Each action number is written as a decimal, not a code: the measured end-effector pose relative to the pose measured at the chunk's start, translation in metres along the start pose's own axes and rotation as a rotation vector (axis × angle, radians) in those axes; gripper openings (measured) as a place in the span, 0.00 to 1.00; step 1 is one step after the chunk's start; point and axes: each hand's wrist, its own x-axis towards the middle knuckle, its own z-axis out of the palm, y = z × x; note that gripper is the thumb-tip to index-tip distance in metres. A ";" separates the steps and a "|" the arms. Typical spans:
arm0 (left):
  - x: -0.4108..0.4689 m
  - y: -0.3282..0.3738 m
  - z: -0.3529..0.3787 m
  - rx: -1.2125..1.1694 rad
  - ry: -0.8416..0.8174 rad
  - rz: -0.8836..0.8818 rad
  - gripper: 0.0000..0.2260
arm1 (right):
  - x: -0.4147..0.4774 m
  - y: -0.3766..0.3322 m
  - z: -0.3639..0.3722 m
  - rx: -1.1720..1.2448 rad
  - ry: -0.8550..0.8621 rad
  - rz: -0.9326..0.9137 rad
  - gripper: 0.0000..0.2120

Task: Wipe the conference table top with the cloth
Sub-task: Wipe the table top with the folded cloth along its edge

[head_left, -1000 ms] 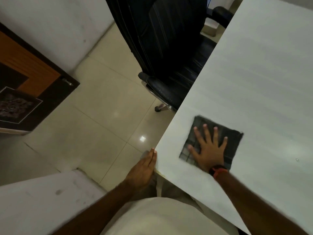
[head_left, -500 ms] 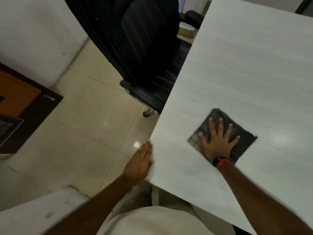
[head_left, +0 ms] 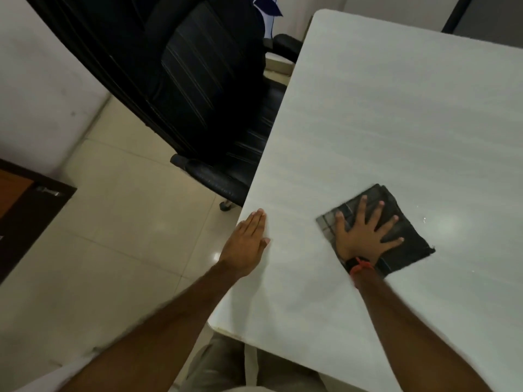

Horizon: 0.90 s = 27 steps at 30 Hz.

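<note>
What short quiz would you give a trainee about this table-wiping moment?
1. True or false: the right hand lies flat on the cloth with its fingers spread.
2. Where does the left hand rest? A: on the chair seat. B: at the edge of the table. C: on the cloth.
3. What is worn on the right wrist?
Key: 1 true; 2 B; 3 a black and orange band.
</note>
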 end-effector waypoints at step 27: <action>-0.001 -0.006 0.038 -0.154 0.331 -0.222 0.26 | 0.100 -0.045 -0.008 -0.058 -0.033 -0.261 0.39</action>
